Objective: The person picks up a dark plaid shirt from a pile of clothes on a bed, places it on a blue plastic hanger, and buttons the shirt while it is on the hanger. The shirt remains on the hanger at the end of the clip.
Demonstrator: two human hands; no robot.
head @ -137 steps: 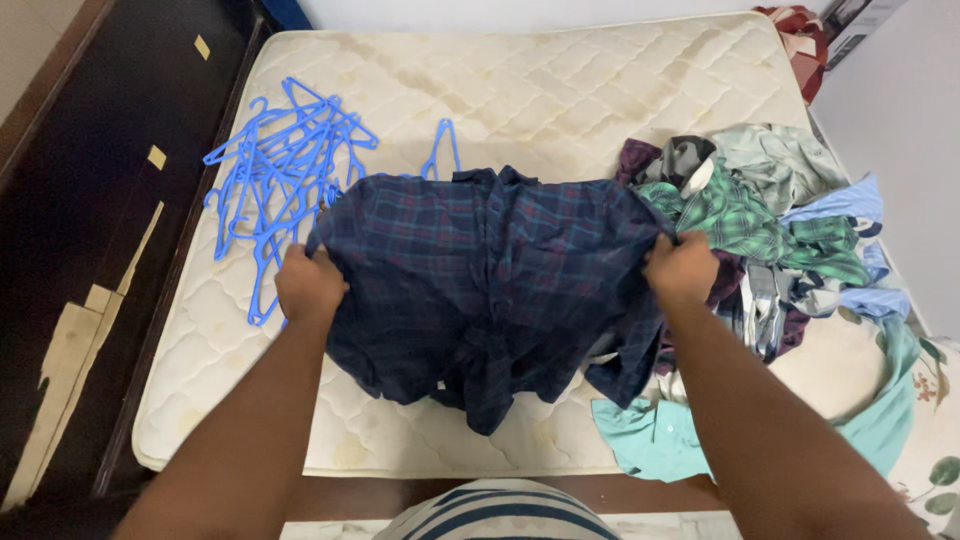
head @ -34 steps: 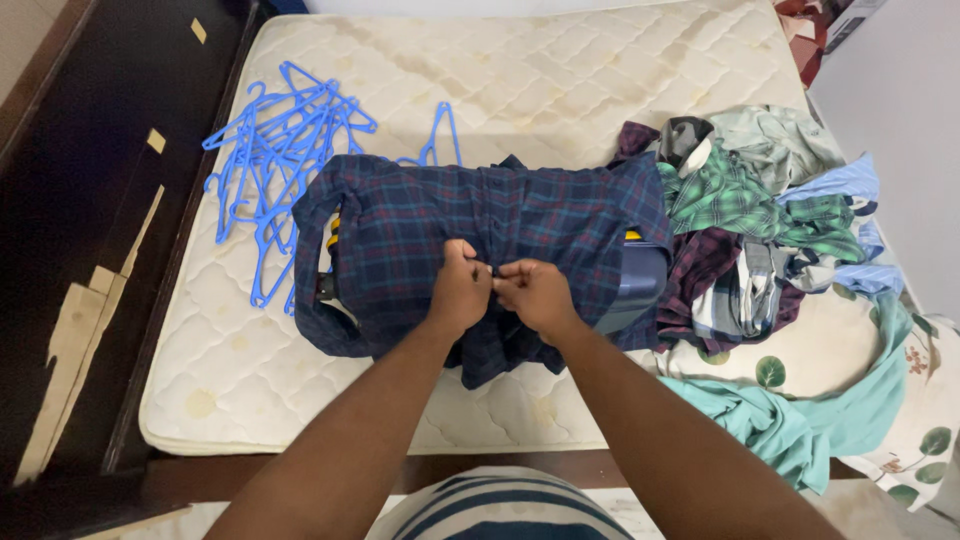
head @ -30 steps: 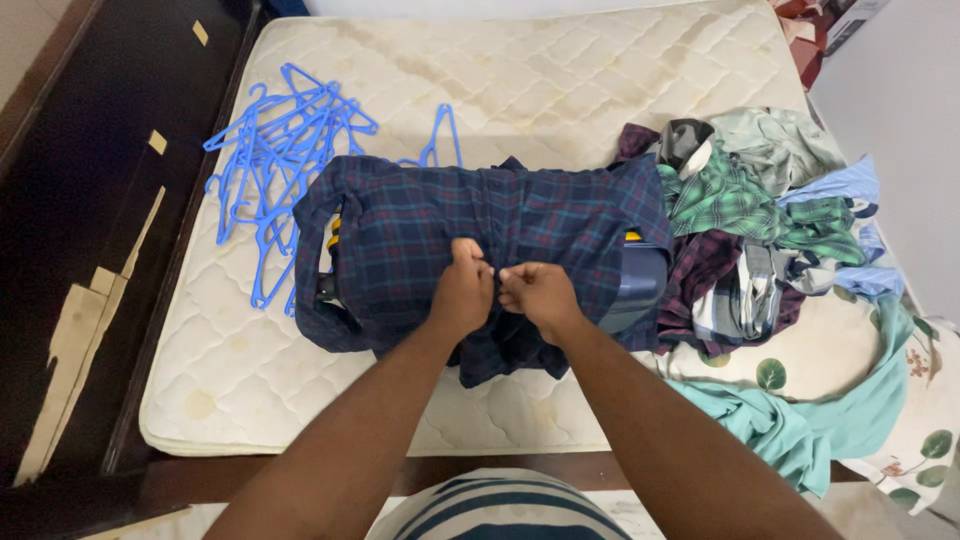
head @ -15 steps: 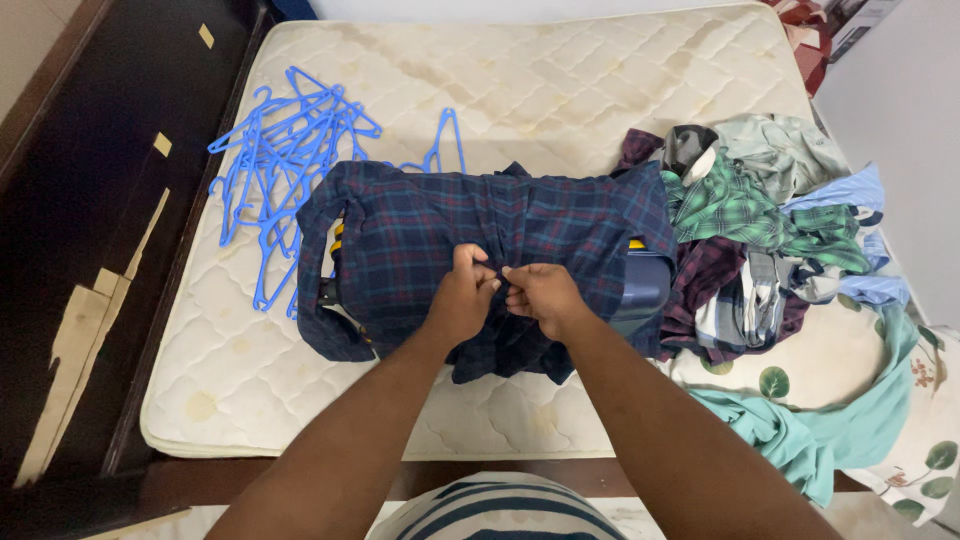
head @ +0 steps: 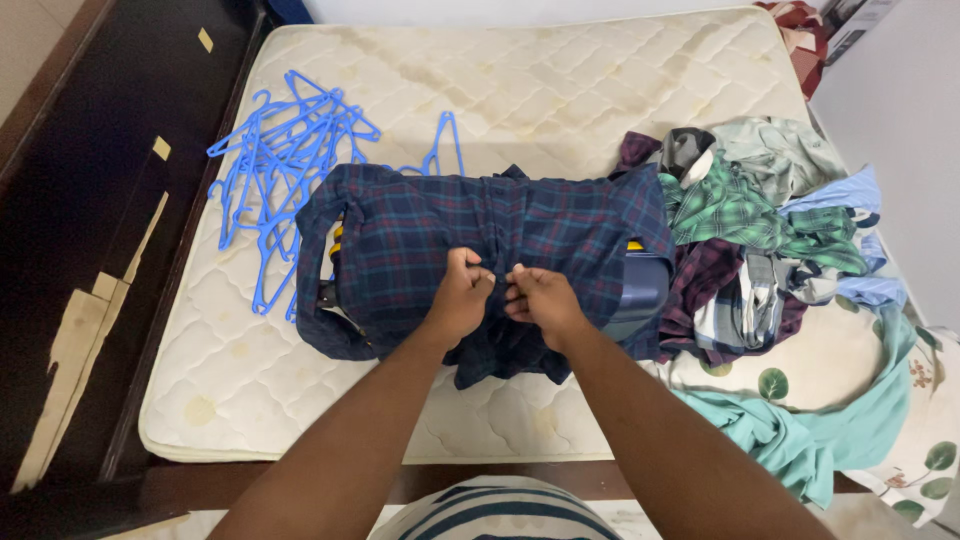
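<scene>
Both hands' grip (head: 497, 288) on dark plaid shirt (head: 420, 235) atop mattress (head: 560, 90)

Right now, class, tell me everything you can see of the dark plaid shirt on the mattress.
The dark plaid shirt is navy woven cloth with red and green check lines, soft and wrinkled. It lies spread widthwise on the quilted mattress, draped over a blue plastic board that shows at its right edge. The left hand and right hand pinch its front edges together at the middle. Its top edge overlaps blue hangers; its right side meets a heap of clothes.
</scene>
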